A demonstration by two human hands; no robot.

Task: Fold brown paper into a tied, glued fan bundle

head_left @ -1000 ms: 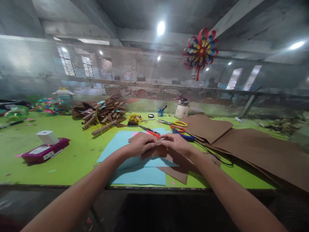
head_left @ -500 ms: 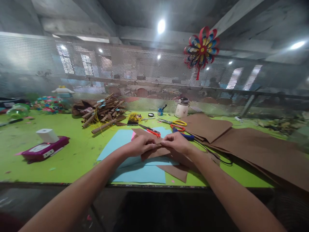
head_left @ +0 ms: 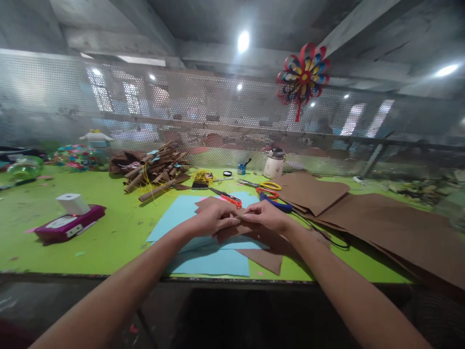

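Note:
A small piece of brown paper is pinched between my two hands above the middle of the table. My left hand grips it from the left, thumb and fingers closed. From the other side, my right hand pinches it with thumb and forefinger, and the fingertips of both hands nearly meet. Light-blue paper sheets lie under the hands. A brown paper scrap lies partly over the table beside them. The fingers hide part of the held paper.
Behind my hands lie an orange-and-black tool, yellow-handled scissors and a blue-handled tool. Large brown paper sheets cover the right side. Rolled brown paper sticks, a purple pack and a jug stand around.
The held brown paper has shifted and turned slightly, its upper left edge now lower. Both hands stay closed on it, with the fingertips a little repositioned.

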